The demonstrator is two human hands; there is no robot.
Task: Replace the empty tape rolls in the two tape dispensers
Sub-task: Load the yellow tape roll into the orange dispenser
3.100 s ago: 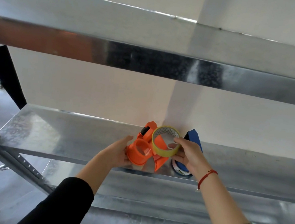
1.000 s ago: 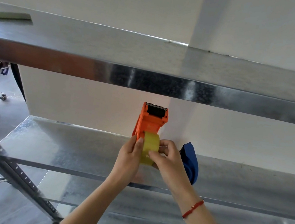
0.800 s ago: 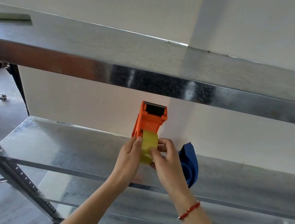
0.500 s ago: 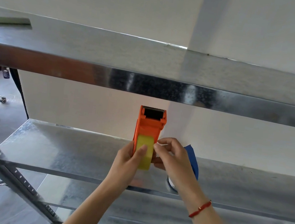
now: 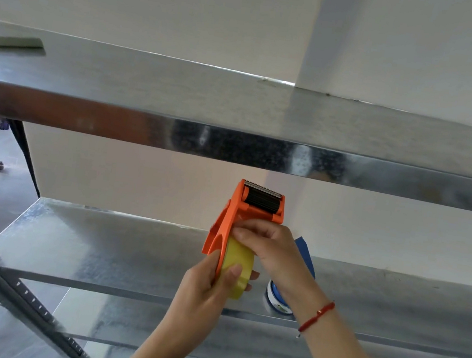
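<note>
Orange dispenser [image 5: 250, 211]: I see it held upright above the middle shelf [image 5: 99, 238], cutter teeth and black roller at the top, far end; I judge it light, stiff plastic, safe to grip hard on the side plates but not near the serrated blade

Yellow tape roll [image 5: 236, 265]: seated low in the orange dispenser, on the near end; I judge it light, rigid across its core, smooth and a little slippery on the outer wrap, sticky wherever the free end lifts

Left hand [image 5: 207, 290]: wrapped from below around the roll and the dispenser's lower edge, thumb pressed flat on the tape's outer face, fingers closed behind it

Right hand [image 5: 271, 253]: fingers curled and pinched together at the top of the roll, just under the roller; I cannot tell whether they hold the tape's free end or only press on the frame

Blue dispenser [image 5: 304, 255]: lying on the middle shelf just right of the hands, mostly hidden behind the right wrist; a whitish ring [image 5: 276, 301] shows at its near end, and I cannot tell if that is a spent core or a roll

Best hold: I would keep the left palm bracing the roll's rim so it cannot spin, and take the tape end by its 2 edges

Risk: I expect the thin film to fold onto itself, and knuckles are near the teeth

Progress: I judge 1 of 2 dispensers nearly loaded
</note>
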